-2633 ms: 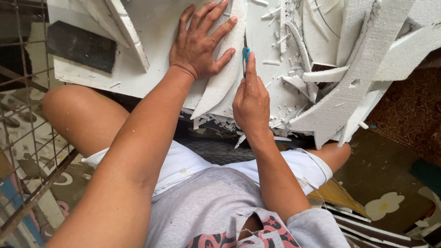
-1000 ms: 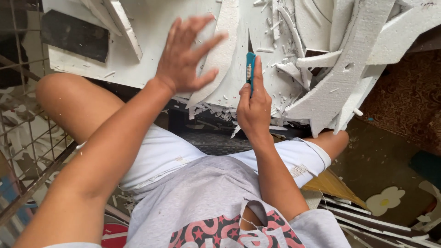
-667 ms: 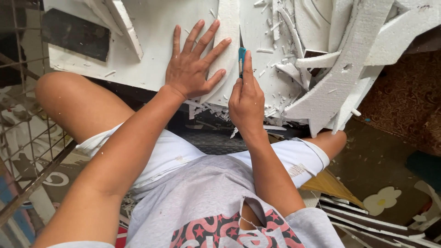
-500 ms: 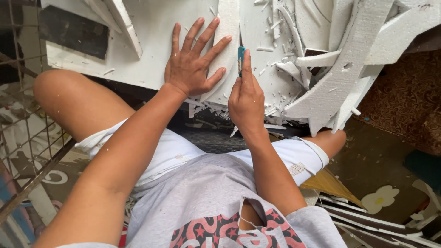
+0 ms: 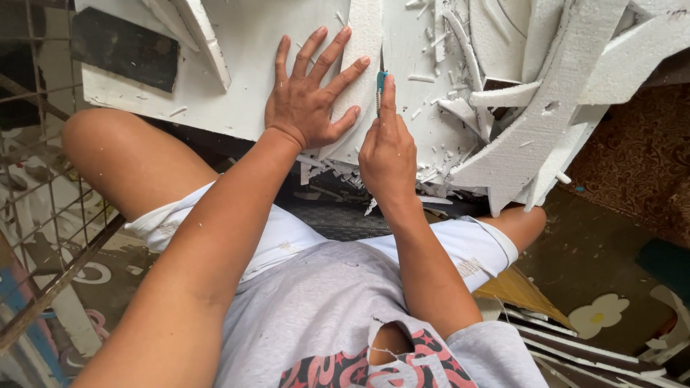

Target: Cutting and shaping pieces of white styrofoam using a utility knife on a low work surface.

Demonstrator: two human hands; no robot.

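Note:
A long curved strip of white foam (image 5: 368, 50) lies on a white foam board (image 5: 244, 86) in front of me. My left hand (image 5: 310, 100) is pressed flat on the strip and the board, fingers spread. My right hand (image 5: 387, 147) grips a small teal-handled craft knife (image 5: 380, 82). Its forefinger runs along the handle, and the blade touches the strip's right edge.
Cut foam pieces and scraps (image 5: 546, 93) pile up at the right of the board. A dark rectangular slab (image 5: 123, 49) rests on the board's left end. A metal wire rack (image 5: 36, 215) stands at my left. Patterned floor (image 5: 632, 165) and flat sheets (image 5: 596, 352) lie at my right.
My left hand lifted off the foam about a second ago and has come back down flat on the strip. My right hand has kept the knife at the strip's edge.

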